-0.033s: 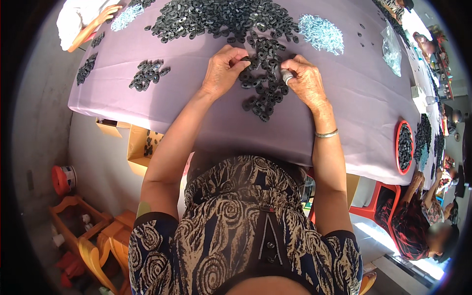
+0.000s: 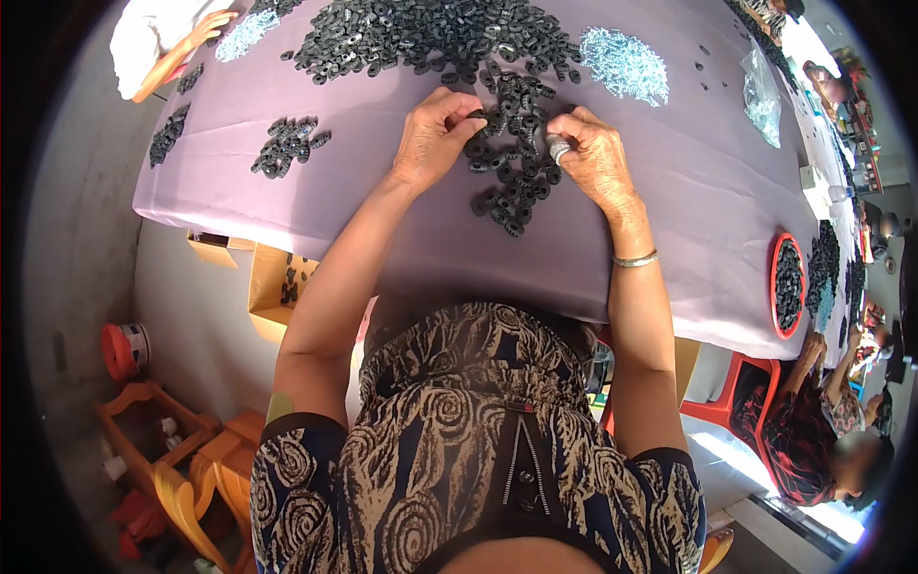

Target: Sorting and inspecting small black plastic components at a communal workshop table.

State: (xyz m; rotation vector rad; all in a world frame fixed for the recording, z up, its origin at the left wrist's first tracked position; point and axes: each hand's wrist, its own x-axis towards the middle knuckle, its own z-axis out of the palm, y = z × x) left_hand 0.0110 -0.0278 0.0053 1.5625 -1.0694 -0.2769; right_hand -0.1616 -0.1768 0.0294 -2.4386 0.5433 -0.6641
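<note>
My left hand (image 2: 435, 139) pinches a small black oval plastic part (image 2: 478, 115) between thumb and fingertips, at the left edge of a heap of the same parts (image 2: 518, 182). On the heap's right side is my right hand (image 2: 593, 158), its thumb and forefinger pressed together. Whatever lies between those fingertips is too small to make out. One right finger wears a whitish wrap (image 2: 557, 148). The loose black parts have ring-like openings and run in a strip between my hands, up to a much larger black pile (image 2: 421, 38).
A heap of small pale-blue pieces (image 2: 626, 67) lies right of the big pile. Smaller black clusters (image 2: 287, 145) sit to the left. A red-rimmed basin (image 2: 786, 287) of black parts stands at right. Another person's hand (image 2: 206, 29) is at far left. A cardboard box (image 2: 271, 277) sits below the table edge.
</note>
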